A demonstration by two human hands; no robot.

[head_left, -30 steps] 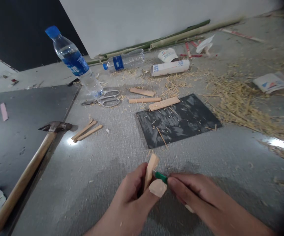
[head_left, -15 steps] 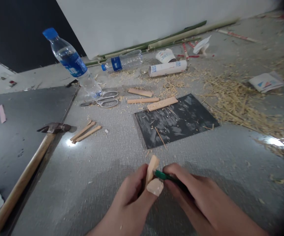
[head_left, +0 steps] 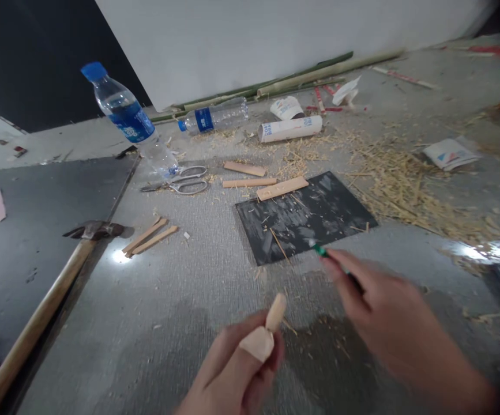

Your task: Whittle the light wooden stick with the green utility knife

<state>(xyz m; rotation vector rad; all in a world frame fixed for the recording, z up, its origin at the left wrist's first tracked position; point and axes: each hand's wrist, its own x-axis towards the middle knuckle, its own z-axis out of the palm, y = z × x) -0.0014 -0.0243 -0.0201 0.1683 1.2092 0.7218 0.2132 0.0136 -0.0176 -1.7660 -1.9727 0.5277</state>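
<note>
Blue capitals, partly legible as "COA" above "BRA", are printed on the white paper roll (head_left: 290, 129). White characters on blue, too blurred to be read, are borne by the standing bottle (head_left: 131, 121) and the lying bottle (head_left: 214, 117). Triangular red and blue marks are noted on the white packet (head_left: 451, 154).

Sheet (head_left: 336, 210) and scissors (head_left: 173, 183) lie behind the stick (head_left: 277, 311), the hammer (head_left: 44, 311) left.
</note>
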